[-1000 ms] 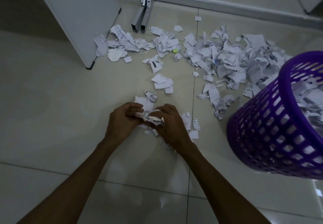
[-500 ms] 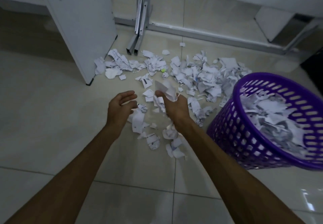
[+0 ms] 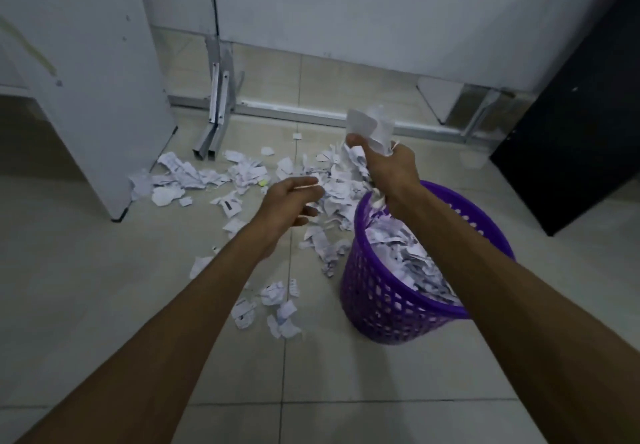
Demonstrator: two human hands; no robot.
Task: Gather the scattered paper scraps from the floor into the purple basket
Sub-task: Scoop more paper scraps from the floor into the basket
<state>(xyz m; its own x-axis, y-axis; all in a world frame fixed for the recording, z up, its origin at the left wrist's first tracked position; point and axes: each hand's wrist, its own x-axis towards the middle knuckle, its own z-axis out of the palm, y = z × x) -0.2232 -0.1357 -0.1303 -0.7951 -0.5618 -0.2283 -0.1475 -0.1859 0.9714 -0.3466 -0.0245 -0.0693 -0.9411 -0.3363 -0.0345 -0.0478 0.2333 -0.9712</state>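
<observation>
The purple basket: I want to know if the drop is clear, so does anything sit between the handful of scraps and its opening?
Nothing visible does. The right hand grips the scraps above the open purple basket.

Bare forearms, sleeveless, ringless hands (image 3: 391, 166)

Dim, bluish indoor light, soft throughout; motion blur smears the right hand (image 3: 389, 166), wide-angle bending beyond it.

Head-worn view, facing forward-down, floor (image 3: 104, 305) near
</observation>
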